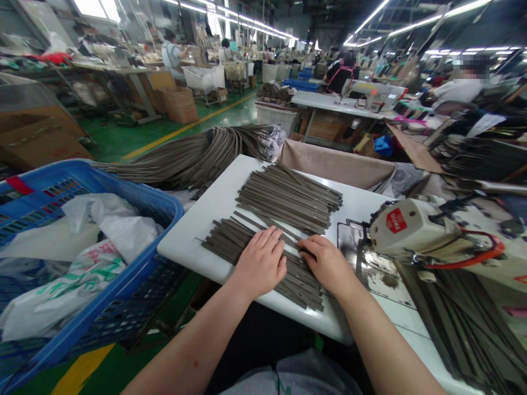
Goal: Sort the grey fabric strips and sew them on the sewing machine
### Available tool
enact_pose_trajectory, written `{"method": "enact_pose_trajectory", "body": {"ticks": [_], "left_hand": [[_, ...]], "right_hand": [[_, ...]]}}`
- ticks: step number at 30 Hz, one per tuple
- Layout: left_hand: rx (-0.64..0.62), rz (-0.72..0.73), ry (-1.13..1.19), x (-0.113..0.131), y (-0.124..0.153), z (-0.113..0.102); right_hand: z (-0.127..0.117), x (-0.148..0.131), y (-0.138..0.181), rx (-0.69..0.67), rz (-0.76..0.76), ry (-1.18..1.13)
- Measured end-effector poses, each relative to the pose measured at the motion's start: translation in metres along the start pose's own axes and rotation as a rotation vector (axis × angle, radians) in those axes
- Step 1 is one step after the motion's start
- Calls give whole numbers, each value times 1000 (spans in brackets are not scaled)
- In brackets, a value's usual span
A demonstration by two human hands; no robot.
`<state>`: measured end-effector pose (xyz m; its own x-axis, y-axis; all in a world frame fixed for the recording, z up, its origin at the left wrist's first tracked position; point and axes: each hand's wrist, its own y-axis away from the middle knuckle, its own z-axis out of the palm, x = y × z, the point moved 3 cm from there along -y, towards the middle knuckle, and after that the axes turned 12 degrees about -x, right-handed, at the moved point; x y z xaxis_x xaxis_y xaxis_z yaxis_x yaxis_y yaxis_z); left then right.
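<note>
Two piles of flat grey-brown fabric strips lie on the white sewing table (185, 241). My left hand (261, 258) rests palm down on the nearer pile (226, 238), its fingers stretched out over the strips. At the right ends of those strips, my right hand (325, 260) has its fingers curled and closed on a strip (290, 233) lying between the two piles. Its fingertips are partly hidden. Just beyond both hands, the farther pile (288, 197) is spread in a loose, roughly parallel layer.
A sewing machine (411, 230) stands close on the right, with more strips (465, 318) beside it. To the left is a blue basket (164, 219) holding plastic bags (107, 230). Behind the table lies a long strip bundle (197, 159). Other people work farther back.
</note>
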<state>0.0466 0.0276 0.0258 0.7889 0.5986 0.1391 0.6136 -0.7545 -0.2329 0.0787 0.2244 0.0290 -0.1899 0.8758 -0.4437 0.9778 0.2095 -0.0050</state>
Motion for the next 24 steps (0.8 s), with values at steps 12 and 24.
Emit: {"method": "enact_pose_trajectory", "body": {"ticks": [12, 24], "left_hand": [[-80, -30, -13, 2, -5, -4], [-83, -49, -24, 1, -11, -4]], "right_hand": [[-13, 12, -21, 178, 48, 193], [-4, 3, -17, 18, 34, 512]]}}
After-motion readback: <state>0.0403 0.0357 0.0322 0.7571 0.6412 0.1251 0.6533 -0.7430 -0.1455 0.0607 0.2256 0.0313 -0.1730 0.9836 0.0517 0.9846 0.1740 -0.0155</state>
